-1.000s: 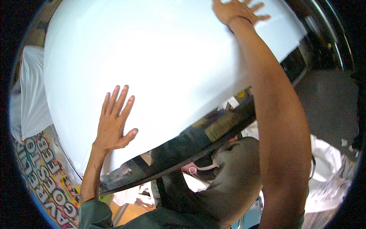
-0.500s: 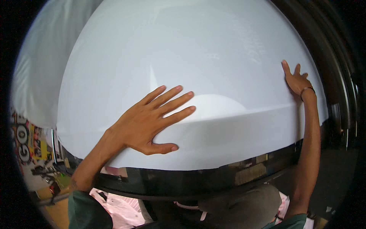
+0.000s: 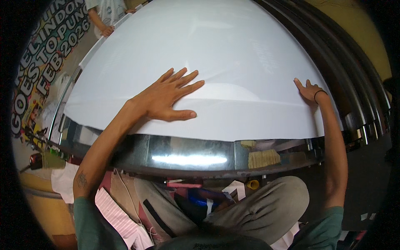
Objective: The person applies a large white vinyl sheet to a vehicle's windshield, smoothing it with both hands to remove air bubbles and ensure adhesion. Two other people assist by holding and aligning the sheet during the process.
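A broad white sheet (image 3: 233,121) lies over a wide table with a glossy dark front edge (image 3: 191,155); whether it is cloth or paper I cannot tell. My left hand (image 3: 168,96) rests flat on it, left of the middle, fingers spread and thumb pointing right. Near the sheet's right side, my right hand (image 3: 309,91) touches it with fingers stretched out and a dark band at the wrist. A faint crease runs across the sheet between my hands. Neither hand holds anything.
At the far left, another person's hand (image 3: 107,31) is at the sheet's edge. Long dark rollers or rails (image 3: 346,62) curve along the right. A lettered banner (image 3: 50,50) is at the left. Striped pink cloth (image 3: 118,216) lies below, beside my legs (image 3: 266,208).
The view has shifted, showing my legs and the other person. White material raised at the left is no longer there. Both hands remain spread on the sheet.
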{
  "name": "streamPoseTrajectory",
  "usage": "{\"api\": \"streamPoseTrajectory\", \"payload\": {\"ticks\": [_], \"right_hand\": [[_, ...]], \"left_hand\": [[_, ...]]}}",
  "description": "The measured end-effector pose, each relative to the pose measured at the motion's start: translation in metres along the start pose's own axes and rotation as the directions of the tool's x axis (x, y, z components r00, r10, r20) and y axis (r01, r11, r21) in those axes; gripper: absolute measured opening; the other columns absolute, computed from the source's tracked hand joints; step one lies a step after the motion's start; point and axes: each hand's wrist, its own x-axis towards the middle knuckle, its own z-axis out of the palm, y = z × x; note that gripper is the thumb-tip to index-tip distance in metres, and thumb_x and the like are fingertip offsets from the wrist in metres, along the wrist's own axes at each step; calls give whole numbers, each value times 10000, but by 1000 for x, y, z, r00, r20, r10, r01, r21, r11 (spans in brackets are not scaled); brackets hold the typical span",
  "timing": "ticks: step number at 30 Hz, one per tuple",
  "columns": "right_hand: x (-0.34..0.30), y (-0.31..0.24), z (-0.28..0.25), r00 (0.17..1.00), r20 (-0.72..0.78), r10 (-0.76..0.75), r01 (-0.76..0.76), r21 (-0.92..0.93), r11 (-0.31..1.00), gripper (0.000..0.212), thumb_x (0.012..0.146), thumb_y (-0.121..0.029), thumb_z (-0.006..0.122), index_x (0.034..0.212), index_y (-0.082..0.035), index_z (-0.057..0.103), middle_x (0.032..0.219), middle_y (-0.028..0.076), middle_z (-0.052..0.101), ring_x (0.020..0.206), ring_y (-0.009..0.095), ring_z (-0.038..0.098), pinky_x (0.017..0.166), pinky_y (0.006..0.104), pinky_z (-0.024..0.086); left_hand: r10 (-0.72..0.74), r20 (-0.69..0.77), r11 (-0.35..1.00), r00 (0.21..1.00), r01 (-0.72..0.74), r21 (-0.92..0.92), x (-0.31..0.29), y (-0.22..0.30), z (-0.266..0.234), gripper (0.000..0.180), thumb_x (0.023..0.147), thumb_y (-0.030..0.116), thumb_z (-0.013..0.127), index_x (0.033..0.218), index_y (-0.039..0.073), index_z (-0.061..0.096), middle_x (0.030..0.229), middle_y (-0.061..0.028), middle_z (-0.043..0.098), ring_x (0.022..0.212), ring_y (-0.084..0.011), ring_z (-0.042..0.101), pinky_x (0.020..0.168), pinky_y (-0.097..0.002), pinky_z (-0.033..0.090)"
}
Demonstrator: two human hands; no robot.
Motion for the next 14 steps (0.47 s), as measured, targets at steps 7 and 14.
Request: {"api": "streamPoseTrajectory", "payload": {"ticks": [7,14], "right_hand": [[-22,-6,4,968,-248,-45,75,115,990,990,881,-863,219,1643,-238,137,1708,129,53,1554,425,63,1173,745,43],[-53,-26,32,911,-265,-317,364,150,919,971,886,-866,267,1633,-252,189,1710,106,83,1546,452,77,1187,722,57]], "left_hand": [[-43,-35,998,998,42,-40,-9,11,3,1003,881,836,375,1610,154,269,1667,-190,193,1542,-419,132,1267,-561,84],[-26,-24,999,999,26,19,-17,23,28,973,893,827,386,1617,189,258,1669,-186,200,1543,-411,149,1263,-561,96]]}}
